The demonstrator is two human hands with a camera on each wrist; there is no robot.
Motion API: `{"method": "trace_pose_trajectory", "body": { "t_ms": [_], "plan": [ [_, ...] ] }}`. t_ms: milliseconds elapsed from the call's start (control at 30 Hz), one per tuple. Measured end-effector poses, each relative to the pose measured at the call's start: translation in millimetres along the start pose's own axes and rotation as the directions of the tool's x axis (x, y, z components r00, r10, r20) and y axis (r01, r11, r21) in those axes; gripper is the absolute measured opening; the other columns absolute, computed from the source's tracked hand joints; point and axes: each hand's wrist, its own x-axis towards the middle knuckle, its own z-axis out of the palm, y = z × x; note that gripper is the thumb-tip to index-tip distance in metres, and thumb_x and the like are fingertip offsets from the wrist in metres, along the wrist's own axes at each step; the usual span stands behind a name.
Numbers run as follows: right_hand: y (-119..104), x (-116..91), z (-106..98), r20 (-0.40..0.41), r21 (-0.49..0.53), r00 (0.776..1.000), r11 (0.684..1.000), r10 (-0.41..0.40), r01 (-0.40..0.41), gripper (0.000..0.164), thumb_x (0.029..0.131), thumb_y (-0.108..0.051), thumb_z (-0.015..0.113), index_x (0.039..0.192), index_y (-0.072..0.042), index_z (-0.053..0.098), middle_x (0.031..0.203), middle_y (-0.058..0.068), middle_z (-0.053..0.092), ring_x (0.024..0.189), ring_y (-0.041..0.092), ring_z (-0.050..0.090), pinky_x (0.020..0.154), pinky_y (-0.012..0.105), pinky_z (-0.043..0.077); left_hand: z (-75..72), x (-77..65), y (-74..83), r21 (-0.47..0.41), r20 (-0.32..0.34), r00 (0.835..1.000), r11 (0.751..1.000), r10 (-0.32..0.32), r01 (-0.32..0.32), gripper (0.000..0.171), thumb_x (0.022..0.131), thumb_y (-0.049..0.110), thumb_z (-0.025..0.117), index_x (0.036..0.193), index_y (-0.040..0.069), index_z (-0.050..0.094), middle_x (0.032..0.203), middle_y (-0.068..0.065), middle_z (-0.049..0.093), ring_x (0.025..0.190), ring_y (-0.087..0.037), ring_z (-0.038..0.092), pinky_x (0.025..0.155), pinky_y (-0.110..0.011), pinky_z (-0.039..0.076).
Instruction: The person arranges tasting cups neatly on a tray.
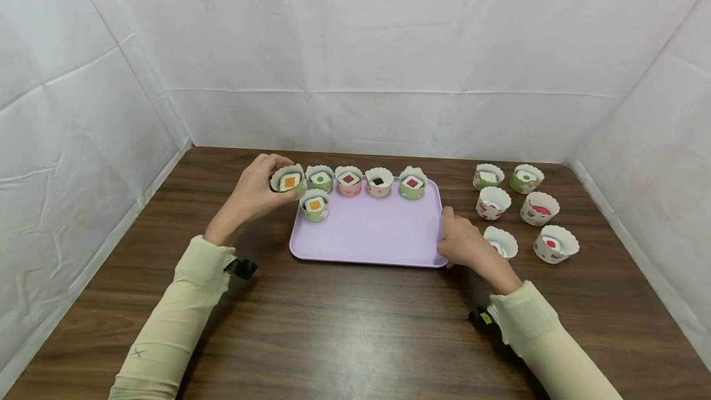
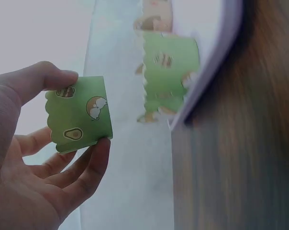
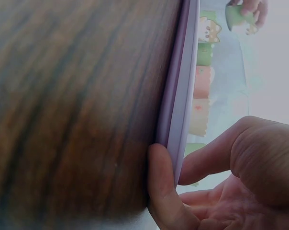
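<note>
Between thumb and fingers, my left hand (image 1: pixel 257 189) holds a green paper baking cup (image 2: pixel 82 112) by its sides, above the tray's back left corner. Inside that cup lies a white piece with an orange square. My right hand (image 1: pixel 465 241) pinches the right edge of a lilac tray (image 1: pixel 372 239), thumb over the rim and a finger beneath, as the right wrist view shows. A second green cup with an orange square (image 1: pixel 315 206) stands at the tray's left. Along the back are a green cup (image 1: pixel 320 179), a pink cup (image 1: pixel 349 181), a pale cup (image 1: pixel 379 183) and another green cup (image 1: pixel 413 183).
Several more filled cups stand on the wooden table (image 1: pixel 333 326) to the right of the tray, among them a green one (image 1: pixel 526 179) and a white one (image 1: pixel 555 244). One white cup (image 1: pixel 501 242) is close beside my right hand. White cloth walls (image 1: pixel 361 48) enclose the back and sides.
</note>
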Motion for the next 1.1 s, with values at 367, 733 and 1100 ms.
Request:
{"method": "trace_pose_trajectory", "body": {
  "t_ms": [367, 733, 1100],
  "plan": [
    [0, 0, 2, 0.004, 0.019, 1.000, 1.000, 0.008, -0.008, 0.052, 0.081, 0.000, 0.045, 0.129, 0.012, 0.029, 0.110, 0.032, 0.057, 0.049, 0.016, 0.061, 0.049, 0.028, 0.052, 30.7, 18.0, 30.7, -0.014, 0.005, 0.997, 0.997, 0.071, -0.071, 0.054, 0.077, 0.030, 0.079, 0.123, 0.011, 0.059, 0.117, -0.008, 0.056, 0.101, -0.023, 0.054, 0.086, -0.041, 0.049],
    [1, 0, 1, -0.003, 0.023, 1.000, 1.000, 0.013, -0.013, 0.051, 0.082, -0.001, 0.045, 0.129, 0.011, 0.030, 0.109, 0.031, 0.057, 0.047, 0.015, 0.061, 0.049, 0.028, 0.052, 69.0, 36.0, 55.3, 0.101, 0.143, 0.988, 0.992, 0.055, -0.070, 0.053, 0.076, 0.035, 0.078, 0.121, 0.011, 0.061, 0.119, -0.006, 0.058, 0.108, -0.023, 0.054, 0.094, -0.044, 0.046],
    [0, -2, 1, -0.002, 0.036, 1.000, 0.999, 0.013, -0.013, 0.050, 0.082, 0.000, 0.043, 0.129, 0.011, 0.030, 0.117, 0.034, 0.054, 0.048, 0.016, 0.061, 0.047, 0.028, 0.053, 86.5, 38.9, 56.6, 0.312, 0.206, 0.975, 0.938, 0.089, -0.152, 0.048, 0.075, 0.035, 0.075, 0.116, 0.013, 0.062, 0.113, -0.005, 0.059, 0.099, -0.025, 0.056, 0.081, -0.041, 0.049]
  ]
}}
